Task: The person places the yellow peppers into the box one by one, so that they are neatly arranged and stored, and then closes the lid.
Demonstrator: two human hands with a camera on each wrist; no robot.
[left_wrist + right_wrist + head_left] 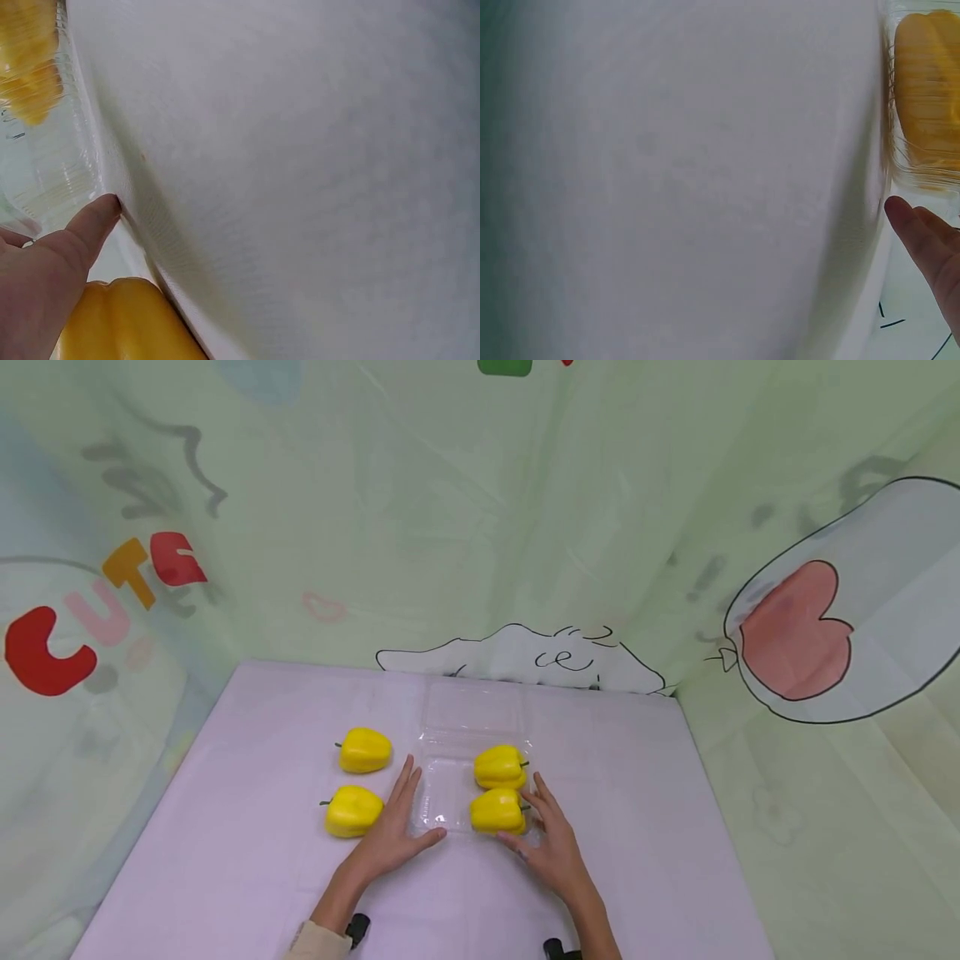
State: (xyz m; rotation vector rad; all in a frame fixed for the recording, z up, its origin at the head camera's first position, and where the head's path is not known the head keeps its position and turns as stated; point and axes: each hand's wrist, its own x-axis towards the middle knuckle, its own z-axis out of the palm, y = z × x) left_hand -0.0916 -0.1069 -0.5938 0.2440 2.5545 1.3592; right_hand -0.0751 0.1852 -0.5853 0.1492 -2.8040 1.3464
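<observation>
A clear plastic clamshell box lies with its lid folded back. Two yellow bell peppers, a far one and a near one, sit side by side in its right half, stems to the right. My left hand is at the box's left side, fingers extended and thumb by the near left corner. My right hand spreads around the near right corner, close to the near pepper. Through the box wall a yellow pepper shows in the right wrist view.
Two more yellow bell peppers, one farther back and one nearer, lie left of the box, the nearer right beside my left hand. A pale cloth covers the table. Printed curtains stand at the back and sides.
</observation>
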